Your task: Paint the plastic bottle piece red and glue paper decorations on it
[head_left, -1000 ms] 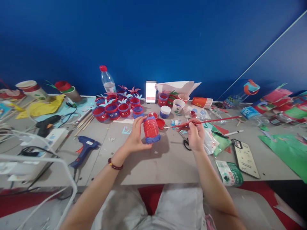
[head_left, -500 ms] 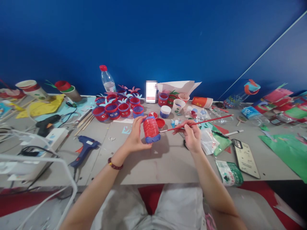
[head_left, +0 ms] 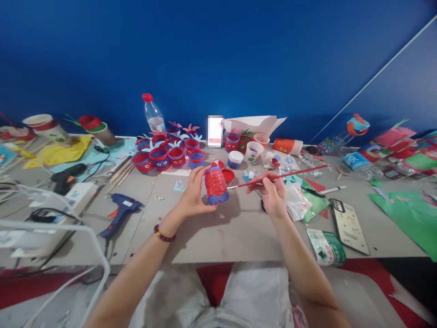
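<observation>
A cut plastic bottle piece [head_left: 215, 184], painted red round its middle with blue at both ends, is held tilted above the table by my left hand [head_left: 194, 193], fingers at its top and thumb at its bottom. My right hand [head_left: 273, 193] grips a red paintbrush [head_left: 290, 173] whose tip is at the right side of the bottle piece. Just behind are a dish of red paint [head_left: 228, 176], a second red paint lid [head_left: 218, 164] and a white-capped jar of blue paint [head_left: 235, 159].
Several red and blue painted cups with googly eyes [head_left: 160, 158] stand back left. A blue glue gun [head_left: 121, 214] and a power strip [head_left: 71, 207] lie left. To the right are a phone [head_left: 350, 226], a green packet [head_left: 327, 247] and green paper [head_left: 403, 218]. A blue wall [head_left: 218, 59] rises behind.
The bottle piece has shifted or turned very slightly in my left hand. The brush has moved a little left with its tip still against the right side of the piece.
</observation>
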Available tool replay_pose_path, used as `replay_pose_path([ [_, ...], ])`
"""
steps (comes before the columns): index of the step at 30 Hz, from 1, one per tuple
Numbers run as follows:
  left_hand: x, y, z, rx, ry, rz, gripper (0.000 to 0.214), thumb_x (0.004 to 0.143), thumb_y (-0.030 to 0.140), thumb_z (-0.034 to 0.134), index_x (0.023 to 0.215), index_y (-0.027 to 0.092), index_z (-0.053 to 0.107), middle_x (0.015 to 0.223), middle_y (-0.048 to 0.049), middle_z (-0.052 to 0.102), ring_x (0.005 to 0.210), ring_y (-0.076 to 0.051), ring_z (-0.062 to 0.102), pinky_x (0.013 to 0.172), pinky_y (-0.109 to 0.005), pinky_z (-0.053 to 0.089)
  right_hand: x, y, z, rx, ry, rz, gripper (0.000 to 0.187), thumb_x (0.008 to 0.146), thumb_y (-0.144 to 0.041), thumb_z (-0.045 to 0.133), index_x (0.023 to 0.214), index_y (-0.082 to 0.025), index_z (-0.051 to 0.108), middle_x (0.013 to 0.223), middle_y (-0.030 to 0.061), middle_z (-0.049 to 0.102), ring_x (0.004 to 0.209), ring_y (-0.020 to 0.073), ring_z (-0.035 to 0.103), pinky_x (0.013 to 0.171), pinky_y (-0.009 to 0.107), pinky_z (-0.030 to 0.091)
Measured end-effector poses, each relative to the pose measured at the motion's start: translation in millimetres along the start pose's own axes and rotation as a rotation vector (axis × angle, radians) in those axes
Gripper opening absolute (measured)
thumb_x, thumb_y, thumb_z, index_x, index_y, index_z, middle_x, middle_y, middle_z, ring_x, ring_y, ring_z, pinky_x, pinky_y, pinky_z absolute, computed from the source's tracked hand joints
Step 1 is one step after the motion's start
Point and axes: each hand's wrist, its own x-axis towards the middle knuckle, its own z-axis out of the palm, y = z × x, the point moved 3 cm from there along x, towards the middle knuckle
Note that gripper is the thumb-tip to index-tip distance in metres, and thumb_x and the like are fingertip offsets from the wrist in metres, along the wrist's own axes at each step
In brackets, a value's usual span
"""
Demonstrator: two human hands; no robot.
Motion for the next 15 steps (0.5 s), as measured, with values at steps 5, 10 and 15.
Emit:
replay_pose_path([
  [5, 0, 1, -0.3, 0.0, -0.014, -0.018, 0.103, 0.059, 0.033, 0.081, 0.145, 0.024, 0.025, 0.137, -0.0152, 0.035, 0.132, -0.037, 0.038, 0.11, -0.059, 0.036, -8, -4, 17, -0.07, -0.099, -0.003, 0.02, 0.089, -0.042, 0.063, 0.089, -0.023, 0.057, 0.074, -0.0014, 0.069, 0.062, 0.0166, 0.069, 0.064, 0.041, 0.063],
  [10, -1, -1, 0.3, 0.001, -0.008, -0.017, 0.105, 0.057, 0.033, 0.082, 0.145, 0.025, 0.024, 0.137, -0.0152, 0.035, 0.131, -0.038, 0.039, 0.11, -0.06, 0.036, -5, -11, 16, -0.113, -0.056, -0.037, 0.023, 0.088, -0.046, 0.062, 0.088, -0.024, 0.055, 0.071, -0.0023, 0.068, 0.057, 0.017, 0.068, 0.061, 0.039, 0.063],
  [15, 0, -1, 0.2, -0.017, 0.016, 0.017, 0.107, 0.057, 0.033, 0.083, 0.145, 0.024, 0.025, 0.137, -0.016, 0.037, 0.132, -0.037, 0.039, 0.109, -0.059, 0.037, 2, -11, 3, -0.114, 0.044, -0.062, 0.021, 0.085, -0.045, 0.065, 0.086, -0.025, 0.056, 0.068, -0.0028, 0.067, 0.061, 0.0186, 0.069, 0.063, 0.038, 0.062],
])
